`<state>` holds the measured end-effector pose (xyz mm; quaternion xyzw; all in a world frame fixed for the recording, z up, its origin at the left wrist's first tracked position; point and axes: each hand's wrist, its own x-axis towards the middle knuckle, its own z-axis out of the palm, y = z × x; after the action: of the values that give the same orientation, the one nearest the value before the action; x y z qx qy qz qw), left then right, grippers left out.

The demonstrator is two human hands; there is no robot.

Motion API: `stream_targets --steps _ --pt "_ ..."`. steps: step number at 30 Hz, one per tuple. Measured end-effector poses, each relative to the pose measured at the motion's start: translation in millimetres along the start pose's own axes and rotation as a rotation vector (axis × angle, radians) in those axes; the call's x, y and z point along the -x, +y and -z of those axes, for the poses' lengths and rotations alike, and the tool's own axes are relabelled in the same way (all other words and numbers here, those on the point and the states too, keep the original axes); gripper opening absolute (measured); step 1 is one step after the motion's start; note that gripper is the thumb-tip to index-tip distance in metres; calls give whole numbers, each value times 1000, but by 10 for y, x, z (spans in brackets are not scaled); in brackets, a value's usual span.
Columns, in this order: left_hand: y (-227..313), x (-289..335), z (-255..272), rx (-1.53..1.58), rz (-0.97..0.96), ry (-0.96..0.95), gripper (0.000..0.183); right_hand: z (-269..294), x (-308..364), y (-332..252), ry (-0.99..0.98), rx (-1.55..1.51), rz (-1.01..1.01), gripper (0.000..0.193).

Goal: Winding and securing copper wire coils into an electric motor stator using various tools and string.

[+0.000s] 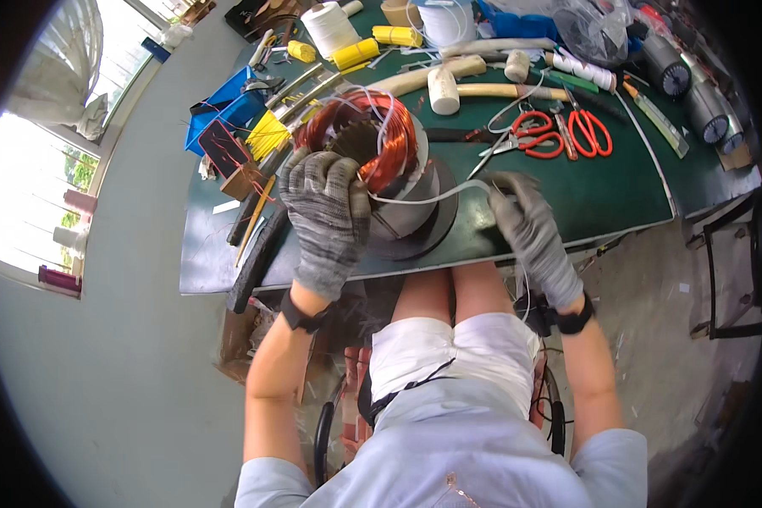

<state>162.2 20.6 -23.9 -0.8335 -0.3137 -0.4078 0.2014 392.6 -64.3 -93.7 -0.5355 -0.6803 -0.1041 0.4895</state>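
A motor stator with copper windings (405,151) sits on a round dark stand (438,222) near the table's front edge. My left hand (323,212), in a grey knitted glove, has its fingers curled over the stator's near left side. What the fingertips press on is hidden. A white cord (427,201) runs from the windings beside that hand across to the right. My right hand (529,233), gloved alike, is closed on the cord, a little right of the stand. Its loose end hangs below the hand. More white cord loops over the windings.
Red-handled scissors (591,134) and red-handled snips (538,140) lie right of the stator. Behind are a white mallet (443,91), cord spools (328,30) and yellow bundles (356,53). A blue bin (216,110) and a black bar (258,258) are at left.
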Motion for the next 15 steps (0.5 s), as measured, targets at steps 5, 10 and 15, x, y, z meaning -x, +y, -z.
stream_targets --steps 5,10,15 --pt "-227 -370 369 159 -95 -402 23 163 33 -263 -83 63 -47 38" --pt "-517 -875 197 406 -170 -961 23 -122 -360 -807 -99 -233 -270 44" --pt "-519 -1056 -24 453 -157 -1298 17 -743 -488 -819 121 -103 -8 53"
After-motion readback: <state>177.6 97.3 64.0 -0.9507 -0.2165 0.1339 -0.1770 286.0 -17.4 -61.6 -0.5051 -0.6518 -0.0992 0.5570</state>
